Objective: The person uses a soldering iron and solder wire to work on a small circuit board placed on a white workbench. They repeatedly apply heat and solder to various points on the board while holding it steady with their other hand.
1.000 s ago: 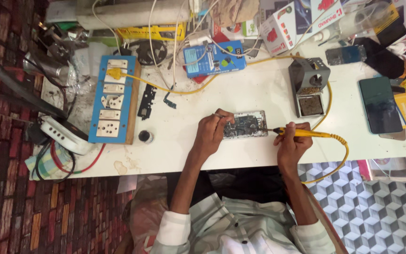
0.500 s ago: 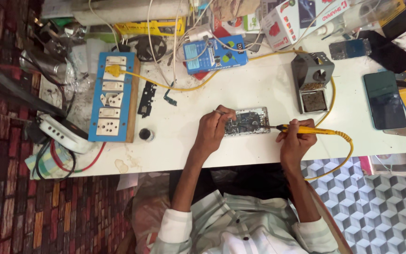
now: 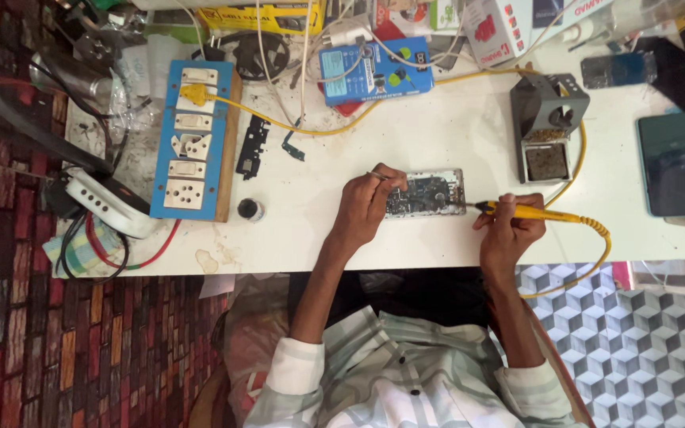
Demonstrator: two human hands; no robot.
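While the right hand (image 3: pixel 510 231) grips a yellow soldering iron (image 3: pixel 534 212), its tip meets the opened phone (image 3: pixel 426 192) lying on the white bench (image 3: pixel 438 127). Left hand (image 3: pixel 365 206) pinches thin tweezers (image 3: pixel 377 176) at the phone's left end. Beyond: soldering iron stand (image 3: pixel 547 131) right, blue socket board (image 3: pixel 192 141) left.

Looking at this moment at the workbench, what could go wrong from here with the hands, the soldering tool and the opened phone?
1. The right hand holds the yellow soldering iron with its tip at the opened phone; a slip could probably damage nearby parts of the board.
2. The left hand holds tweezers on the same board, close to the tip, so a burn seems possible.
3. The iron's yellow cable loops past the table edge; a snag might jerk the tool.
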